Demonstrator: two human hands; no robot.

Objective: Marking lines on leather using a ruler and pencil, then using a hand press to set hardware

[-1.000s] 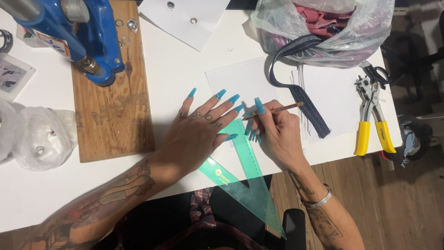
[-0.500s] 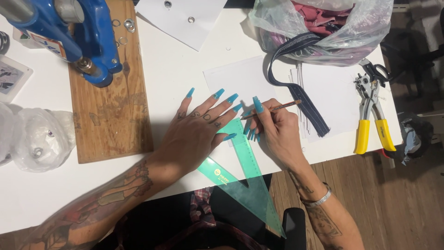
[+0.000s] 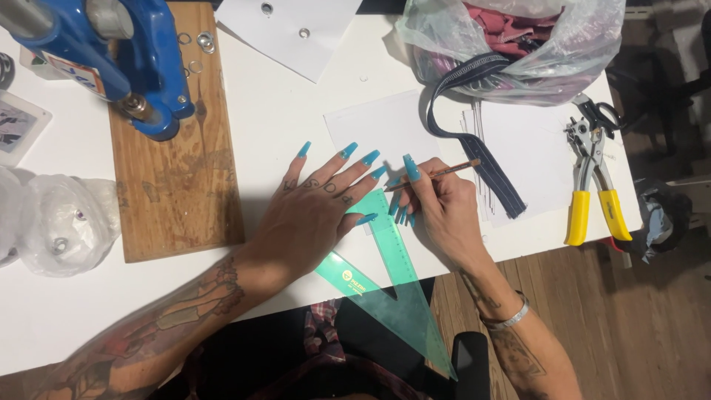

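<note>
The left hand (image 3: 311, 215) covers the upper corner of the green set square (image 3: 392, 296), so its tip stays hidden. The pencil (image 3: 437, 175) point disappears behind the right hand (image 3: 441, 211)'s long nails. Left of the grip, the blue press (image 3: 111, 59) is cut off by the top edge.

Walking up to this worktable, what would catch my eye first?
Probably the long turquoise nails: the left hand presses flat on a green set square at the table's near edge, beside the right hand holding a pencil. A blue press stands on a wooden board at upper left.
</note>
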